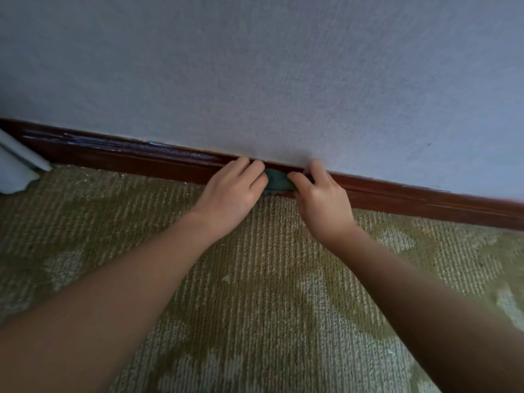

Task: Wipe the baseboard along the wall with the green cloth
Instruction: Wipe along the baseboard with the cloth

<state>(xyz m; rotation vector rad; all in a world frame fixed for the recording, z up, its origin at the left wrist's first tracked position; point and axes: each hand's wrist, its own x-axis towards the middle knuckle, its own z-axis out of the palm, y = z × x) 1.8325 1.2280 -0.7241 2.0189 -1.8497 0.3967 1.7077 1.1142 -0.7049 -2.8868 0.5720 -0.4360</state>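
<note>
1. Green, bunched fabric shows between the two hands: the green cloth point(276, 181) sits against the face of the dark red-brown wooden baseboard point(136, 161), low down where it meets the floor; only a short middle stretch of it is visible, both ends being covered by fingers.
2. Left hand point(234, 191): palm down, fingers point(255, 169) lightly bent and close together; their tips lie on the left end of the cloth and reach the top edge of the baseboard; the thumb is hidden, so I cannot tell whether this hand grips the cloth or only presses on it.
3. Right hand point(321, 201): curled; the thumb point(295, 177) lies over the right end of the cloth and the bent forefinger sits above it, so the cloth is pinched between them; the knuckles are close to the wall.
4. Both hands are near each other but apart, the cloth bridging the gap; both forearms are bare.
5. Pale blue-grey textured wall point(255, 66) rises above the baseboard; whitish scuffs streak the board's upper edge to the left.
6. Olive and beige ribbed carpet point(255, 293) covers the floor; a pale white object point(15, 168) stands at the left edge.
</note>
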